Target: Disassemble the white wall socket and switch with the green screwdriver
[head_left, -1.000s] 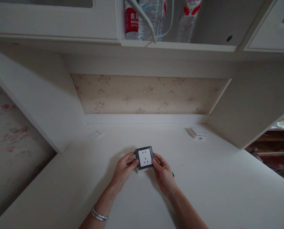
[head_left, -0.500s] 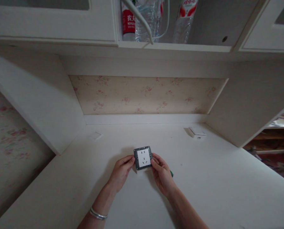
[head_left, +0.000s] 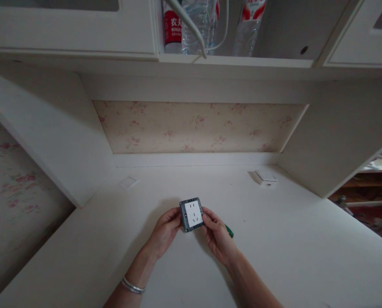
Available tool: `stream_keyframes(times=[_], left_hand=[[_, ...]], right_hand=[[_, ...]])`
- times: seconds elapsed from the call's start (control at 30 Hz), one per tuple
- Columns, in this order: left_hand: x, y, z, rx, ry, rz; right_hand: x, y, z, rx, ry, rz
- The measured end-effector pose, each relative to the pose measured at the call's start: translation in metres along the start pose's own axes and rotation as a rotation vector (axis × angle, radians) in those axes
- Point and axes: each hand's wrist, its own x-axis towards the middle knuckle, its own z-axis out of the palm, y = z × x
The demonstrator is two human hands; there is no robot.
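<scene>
My left hand (head_left: 163, 234) and right hand (head_left: 219, 238) both grip a socket module (head_left: 193, 214) by its opposite side edges, thumbs nearest me, fingers running behind. The piece is over the middle of the smooth white tabletop (head_left: 274, 244); whether its lower edge meets the surface I cannot tell. Shape: a squarish dark grey frame, apparently hard plastic, notched along top and bottom, around a flat white insert — two parallel slits high up, a group of three below. It sits slightly askew, its right side a little raised. Just beyond my right hand, partly hidden by it, a rounded green object (head_left: 229, 231) shows. Left wrist: a shiny metal bracelet (head_left: 133, 285). Farther back, a thin pale square piece (head_left: 128, 182) lies flat to the left; a boxy white block (head_left: 264, 178) with a small dark opening lies to the right. Behind — matte beige wallpaper (head_left: 194, 128) with faded pink flowers. Overhead, clear plastic bottles (head_left: 246, 36) sit in the cabinet (head_left: 236, 61), a pale round cable (head_left: 191, 26) hanging before them.
</scene>
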Motion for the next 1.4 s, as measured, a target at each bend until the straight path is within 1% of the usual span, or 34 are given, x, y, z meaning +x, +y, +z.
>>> stream_keyframes(times=[0.17,0.37,0.5,0.67,0.83,0.93,1.03,1.1,1.3,1.4], left_hand=[[-0.002,0.001,0.003,0.038,-0.034,-0.03],[0.001,-0.008,-0.004,0.072,-0.021,-0.012],[0.0,-0.007,-0.005,0.123,-0.021,-0.031],[-0.003,-0.001,-0.002,0.056,-0.024,-0.007],[-0.002,-0.001,-0.004,0.033,-0.017,-0.008],[0.0,-0.002,-0.007,0.111,0.005,0.011],[0.0,-0.002,-0.008,0.242,-0.008,0.002],[-0.001,-0.002,-0.007,0.277,-0.023,-0.013],[-0.004,-0.001,-0.003,0.146,-0.032,-0.082],[-0.004,-0.001,-0.006,0.162,-0.061,-0.094]], right_hand=[[0.002,0.002,-0.003,-0.004,-0.005,-0.005],[-0.001,0.002,-0.002,-0.034,-0.037,-0.012],[-0.001,0.002,0.0,-0.016,-0.025,-0.014],[-0.001,0.002,-0.001,-0.028,-0.031,-0.018],[-0.002,0.001,0.001,-0.031,-0.051,-0.029],[-0.002,0.001,0.001,-0.037,-0.04,-0.034],[-0.002,0.0,0.001,-0.04,-0.02,-0.044],[-0.002,0.0,0.0,-0.046,-0.014,-0.044],[-0.003,0.001,0.001,-0.095,-0.058,-0.064],[-0.004,0.002,0.002,-0.122,-0.063,-0.073]])
